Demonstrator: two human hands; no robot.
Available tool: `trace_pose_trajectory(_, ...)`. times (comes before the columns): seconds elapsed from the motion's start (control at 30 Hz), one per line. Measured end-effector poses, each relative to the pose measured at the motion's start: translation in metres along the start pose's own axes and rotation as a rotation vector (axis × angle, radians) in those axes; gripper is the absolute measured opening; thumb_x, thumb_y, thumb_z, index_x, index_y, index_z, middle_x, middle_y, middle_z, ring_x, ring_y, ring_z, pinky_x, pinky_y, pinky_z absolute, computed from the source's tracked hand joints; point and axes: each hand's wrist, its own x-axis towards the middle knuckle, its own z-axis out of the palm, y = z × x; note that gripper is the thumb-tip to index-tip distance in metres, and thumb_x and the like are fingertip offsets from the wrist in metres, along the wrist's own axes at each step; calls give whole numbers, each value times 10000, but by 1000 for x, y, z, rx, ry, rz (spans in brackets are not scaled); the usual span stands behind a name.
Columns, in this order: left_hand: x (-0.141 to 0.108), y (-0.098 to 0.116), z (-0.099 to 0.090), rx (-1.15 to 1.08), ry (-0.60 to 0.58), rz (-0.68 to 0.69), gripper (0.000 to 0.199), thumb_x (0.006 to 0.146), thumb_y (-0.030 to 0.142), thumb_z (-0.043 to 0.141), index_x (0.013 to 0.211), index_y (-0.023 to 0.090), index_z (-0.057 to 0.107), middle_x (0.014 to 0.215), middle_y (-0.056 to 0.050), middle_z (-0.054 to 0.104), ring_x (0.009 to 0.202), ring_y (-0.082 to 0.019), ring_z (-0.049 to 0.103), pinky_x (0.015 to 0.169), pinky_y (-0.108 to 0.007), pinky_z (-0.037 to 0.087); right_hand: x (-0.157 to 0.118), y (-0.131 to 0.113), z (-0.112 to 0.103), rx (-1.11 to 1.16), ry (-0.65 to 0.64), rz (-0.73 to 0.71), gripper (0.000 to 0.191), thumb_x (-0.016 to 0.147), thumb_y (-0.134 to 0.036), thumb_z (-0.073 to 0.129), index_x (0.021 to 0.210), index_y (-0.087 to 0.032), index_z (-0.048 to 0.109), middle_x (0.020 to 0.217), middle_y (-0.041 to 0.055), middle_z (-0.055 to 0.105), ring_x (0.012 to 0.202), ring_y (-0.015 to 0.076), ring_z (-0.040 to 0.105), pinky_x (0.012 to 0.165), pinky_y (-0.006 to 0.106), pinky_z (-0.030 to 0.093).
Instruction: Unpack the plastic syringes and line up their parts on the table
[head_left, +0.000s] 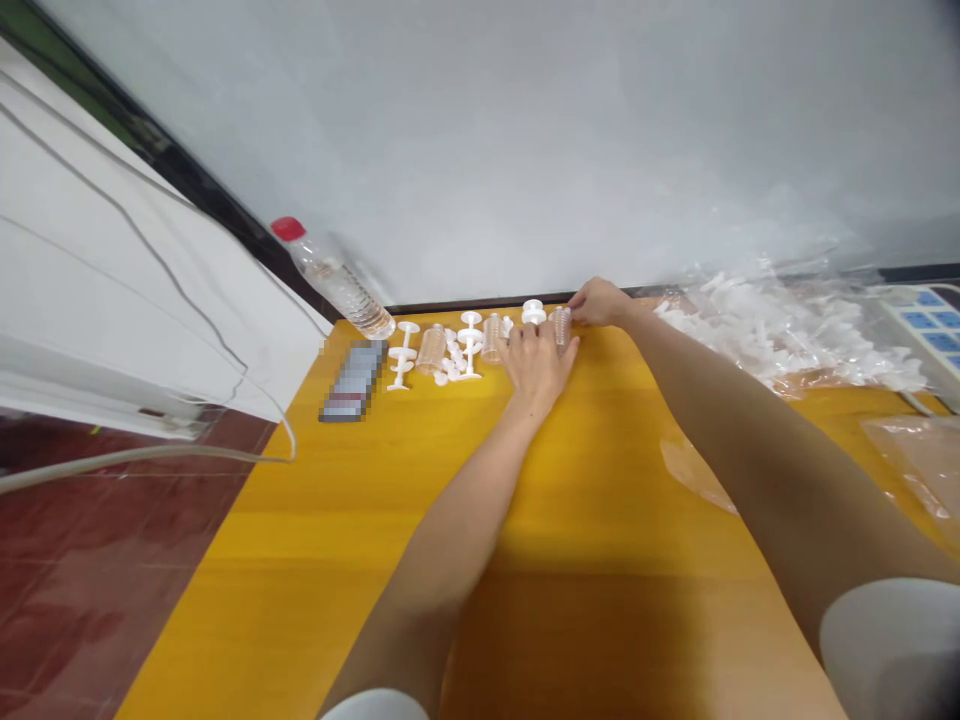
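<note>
My left hand lies palm down at the table's far side, fingers spread, its fingertips at a white disc-topped plastic part. A clear ribbed plastic cylinder stands just beyond its thumb. At that cylinder's right edge, my right hand has its fingers pinched together, the tips touching it. Left of my hands, another clear cylinder and a wider clear cylinder are lined up with white plunger-like pieces and small round white pieces. Another white plunger-like piece lies at the row's left end.
A red-capped bottle leans at the back left, near a pixelated phone. Clear bags of white parts and a power strip are on the right. A wall backs the yellow table; cables hang left.
</note>
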Motion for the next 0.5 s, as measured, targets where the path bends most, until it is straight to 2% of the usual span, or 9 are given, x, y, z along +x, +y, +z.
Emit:
trace_pose_trajectory(0.13,-3,-3,3,-14,18,-7,471,937,558,627,1200,175,703,1194,-191,704,1182,-382,584,1065,-527,332,3,1,1,-4,-1,-10,365,751,-150,651,1075,-139,820,807,18,761,833,173,709,769,202,541)
trace_pose_trajectory(0.3,-3,-2,5,-42,19,-16,479,922,546,653,1214,169,693,1176,-195,706,1182,-395,580,1065,-543,328,2,-2,5,-34,8,-19,385,767,-155,635,1109,-137,810,824,15,766,824,158,706,764,187,534)
trace_pose_trajectory(0.4,-7,0,-4,-81,30,-18,542,899,558,678,1258,151,671,1185,-202,703,1184,-409,579,1047,-541,343,-2,-9,2,-72,16,-6,406,783,-158,643,1161,-128,788,901,39,778,832,160,704,800,204,538)
trace_pose_trajectory(0.5,-27,0,-25,-172,33,19,525,907,551,669,1272,174,664,1162,-171,713,1179,-385,594,1044,-509,365,-14,-18,-16,-132,33,9,419,778,-165,667,1182,-138,775,1007,66,778,912,196,702,868,246,535)
